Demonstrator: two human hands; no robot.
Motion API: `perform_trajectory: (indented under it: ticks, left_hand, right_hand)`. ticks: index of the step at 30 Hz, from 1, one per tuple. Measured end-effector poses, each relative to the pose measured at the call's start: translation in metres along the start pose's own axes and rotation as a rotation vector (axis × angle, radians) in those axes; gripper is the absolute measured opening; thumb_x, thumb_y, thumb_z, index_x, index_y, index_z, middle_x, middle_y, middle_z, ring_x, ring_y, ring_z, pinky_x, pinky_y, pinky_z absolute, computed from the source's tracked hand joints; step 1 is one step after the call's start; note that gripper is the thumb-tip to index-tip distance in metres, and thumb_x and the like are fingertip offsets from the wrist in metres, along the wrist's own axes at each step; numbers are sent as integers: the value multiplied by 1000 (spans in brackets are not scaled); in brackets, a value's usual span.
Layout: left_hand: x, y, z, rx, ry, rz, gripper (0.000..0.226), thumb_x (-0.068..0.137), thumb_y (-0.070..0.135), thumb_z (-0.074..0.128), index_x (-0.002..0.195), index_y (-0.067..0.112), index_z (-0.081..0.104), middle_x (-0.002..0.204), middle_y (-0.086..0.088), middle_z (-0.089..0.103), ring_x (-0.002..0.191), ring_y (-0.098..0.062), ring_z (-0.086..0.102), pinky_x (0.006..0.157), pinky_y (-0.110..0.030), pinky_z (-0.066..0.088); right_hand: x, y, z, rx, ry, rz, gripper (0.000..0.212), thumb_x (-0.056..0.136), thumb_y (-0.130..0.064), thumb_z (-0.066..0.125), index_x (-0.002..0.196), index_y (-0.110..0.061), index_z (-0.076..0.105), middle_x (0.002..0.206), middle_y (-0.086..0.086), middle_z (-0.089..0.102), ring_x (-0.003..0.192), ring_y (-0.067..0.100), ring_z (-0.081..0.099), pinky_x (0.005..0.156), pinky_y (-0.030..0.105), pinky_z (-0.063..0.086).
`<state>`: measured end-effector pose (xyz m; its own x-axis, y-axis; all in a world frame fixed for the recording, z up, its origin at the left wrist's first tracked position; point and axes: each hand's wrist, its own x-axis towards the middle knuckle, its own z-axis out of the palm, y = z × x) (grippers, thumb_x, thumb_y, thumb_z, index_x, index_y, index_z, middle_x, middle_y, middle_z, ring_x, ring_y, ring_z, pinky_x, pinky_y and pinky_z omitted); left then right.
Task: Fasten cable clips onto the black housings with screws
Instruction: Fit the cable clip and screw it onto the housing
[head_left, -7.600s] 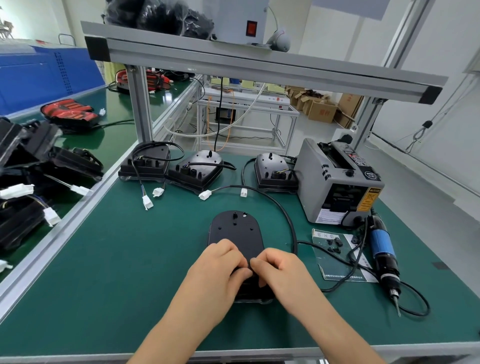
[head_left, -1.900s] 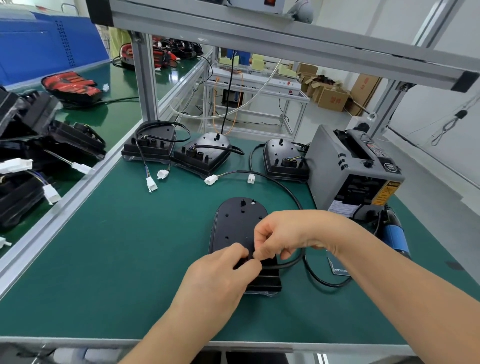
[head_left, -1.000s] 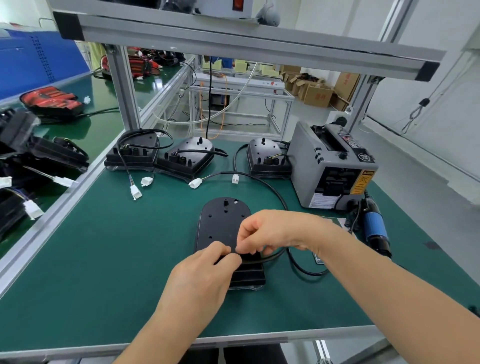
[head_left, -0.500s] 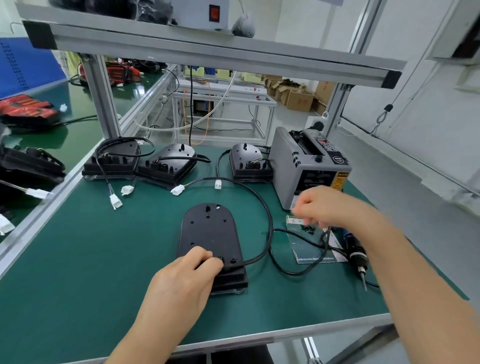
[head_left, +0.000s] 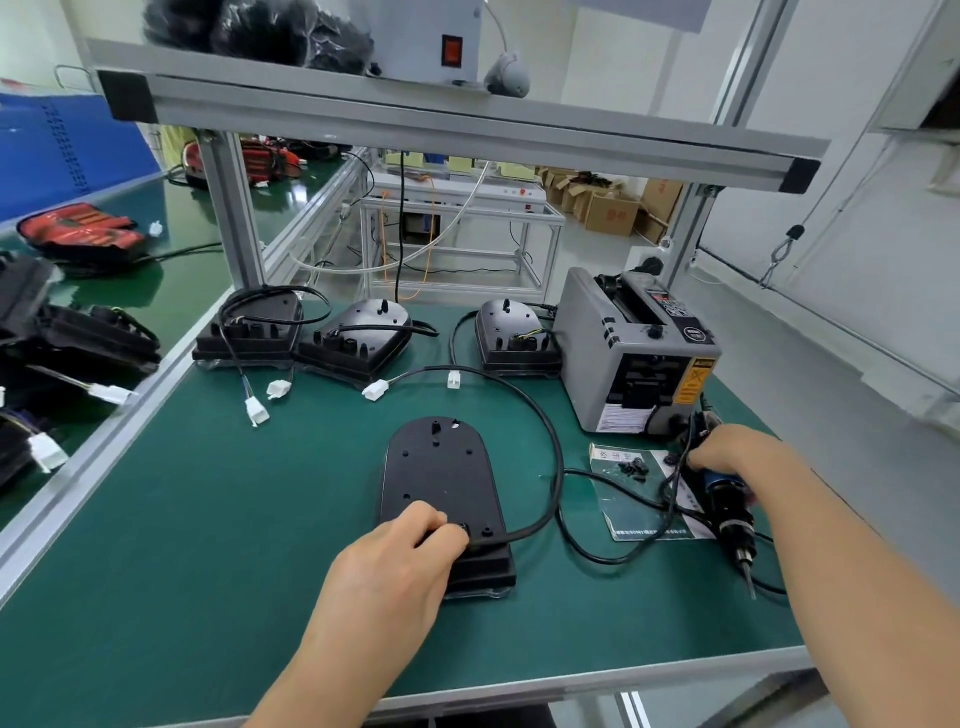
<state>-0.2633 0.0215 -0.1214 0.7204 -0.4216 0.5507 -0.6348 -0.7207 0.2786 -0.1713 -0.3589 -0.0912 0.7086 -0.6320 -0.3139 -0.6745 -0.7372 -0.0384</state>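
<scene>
Head view: L hand (head_left: 395, 571) tight on clip (head_left: 464, 531) atop housing (head_left: 441, 467), R hand (head_left: 727, 454) round screwdriver (head_left: 730, 514), cable (head_left: 557, 467) between.

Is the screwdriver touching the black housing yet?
No, the blue-and-black electric screwdriver is off to the side in the right hand, apart from the black oval housing.

The counter (head_left: 208, 519) wears a matt green mat, edged in brushed aluminium like the frame (head_left: 415, 124) overhead. The housing (head_left: 439, 467) is smooth black plastic with a dull satin sheen. Its cable (head_left: 556, 457) looks rubbery and slightly shiny. The connectors (head_left: 375, 389) are white plastic. The tape machine (head_left: 587, 353) has a matt grey casing. The screwdriver (head_left: 727, 514) has a glossy blue and black plastic body and a metal bit. The sheet (head_left: 623, 499) is glossy printed paper.
</scene>
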Motion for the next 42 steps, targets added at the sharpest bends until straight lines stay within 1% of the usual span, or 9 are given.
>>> perform_trajectory:
  ticks: [3, 7, 10, 12, 16, 24, 29, 35, 42]
  left_hand:
    - [0, 0, 1, -2, -3, -8, 25, 61, -1, 84, 71, 14, 67, 75, 2, 61, 49, -17, 55, 37, -27, 45]
    - [0, 0, 1, 13, 2, -4, 25, 60, 0, 84, 70, 15, 67, 74, 3, 60, 48, -16, 52, 37, -25, 44]
    - [0, -1, 1, 40, 2, -7, 27, 59, -2, 83, 69, 15, 66, 73, 3, 60, 47, -17, 51, 36, -25, 43]
    - [0, -1, 2, 48, 9, -2, 28, 57, -3, 84, 69, 15, 66, 73, 3, 60, 46, -17, 52, 35, -24, 43]
    - [1, -1, 3, 47, 20, -1, 28, 56, -4, 84, 68, 15, 66, 72, 2, 60, 45, -17, 50, 35, -24, 42]
    - [1, -2, 3, 43, 14, 0, 28, 58, 0, 84, 69, 17, 65, 73, 4, 59, 46, -16, 49, 35, -25, 41]
    - [0, -4, 6, 33, 5, -8, 31, 55, 0, 85, 71, 19, 65, 74, 5, 59, 47, -15, 49, 35, -23, 41]
    - [0, -6, 7, 35, 4, 6, 32, 53, 1, 84, 71, 20, 66, 76, 7, 60, 48, -13, 46, 36, -19, 37]
    - [-1, -6, 9, 35, 24, -1, 31, 54, -1, 82, 73, 19, 67, 79, 5, 61, 51, -15, 48, 36, -24, 40]
  right_hand:
    - [1, 9, 0, 247, -67, 37, 21, 81, -23, 64, 85, -3, 57, 87, 20, 64, 76, 35, 67, 75, 42, 58]
    - [-4, 32, -3, 632, -171, 67, 30, 78, -15, 66, 100, 1, 53, 78, 21, 60, 53, 29, 60, 53, 31, 52]
    - [-17, 44, -13, 957, -243, 29, 42, 79, -25, 67, 107, 0, 47, 83, 24, 58, 48, 28, 59, 45, 29, 52]
    - [-27, 48, -19, 1188, -231, 1, 43, 81, -32, 66, 105, -2, 46, 74, 23, 60, 43, 24, 59, 38, 26, 50]
    - [-47, 38, -20, 1684, -347, 17, 41, 84, -36, 65, 105, -8, 45, 78, 19, 57, 45, 18, 58, 38, 25, 51]
    - [-97, -28, -9, 2282, -349, -94, 44, 80, -33, 71, 110, -15, 45, 83, 11, 59, 50, 13, 57, 44, 22, 52]
    - [-134, -81, -10, 2282, -221, -394, 32, 84, -34, 67, 102, -11, 52, 78, 10, 67, 53, 13, 59, 48, 23, 53]
    - [-163, -135, -6, 2117, -28, -738, 17, 87, -30, 61, 96, -18, 53, 83, 7, 63, 50, 16, 55, 49, 25, 49]
    - [-175, -157, 2, 1928, 58, -932, 8, 85, -29, 61, 88, -23, 56, 79, 3, 63, 46, 20, 56, 49, 28, 47]
